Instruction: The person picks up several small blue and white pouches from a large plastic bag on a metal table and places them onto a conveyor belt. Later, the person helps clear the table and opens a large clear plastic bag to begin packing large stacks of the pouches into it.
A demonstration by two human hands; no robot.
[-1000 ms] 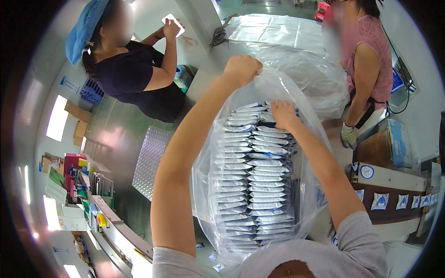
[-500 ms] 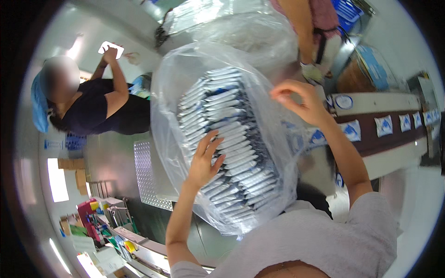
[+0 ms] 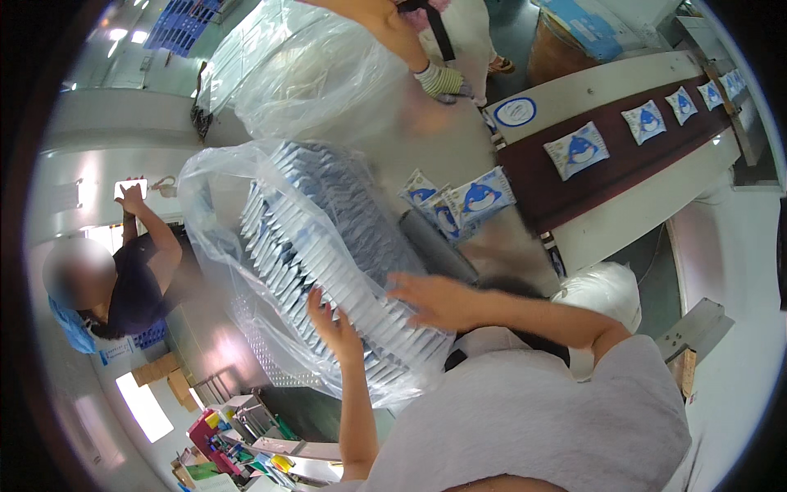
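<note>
A large clear plastic bag [image 3: 215, 164] stands in front of me, packed with rows of small silver, white and blue pouches [image 3: 283, 246] set on edge. My left hand [image 3: 336, 330] is at the bag's near side, fingers apart and stretched upward, holding nothing I can see. Slightly smeared by motion, my right hand [image 3: 438, 302] reaches across the bag's right side with its fingers stretched out over the plastic. Several loose pillow pouches [image 3: 482, 198] with a blue whale-like print lie in a heap just right of the bag.
A dark red conveyor belt [image 3: 529, 184] carries more pouches [image 3: 577, 151] at the right. At the far side, a co-worker's gloved hand [image 3: 443, 82] is beside another clear bag [image 3: 303, 74]. Another person [image 3: 135, 279] at left holds up a phone. A white sack [image 3: 602, 291] sits at right.
My view has swung right, bringing the belt and loose pouches more into sight. My right hand has moved from beyond the bag's right edge back toward me, over the bag. My left hand stays near the pouches.
</note>
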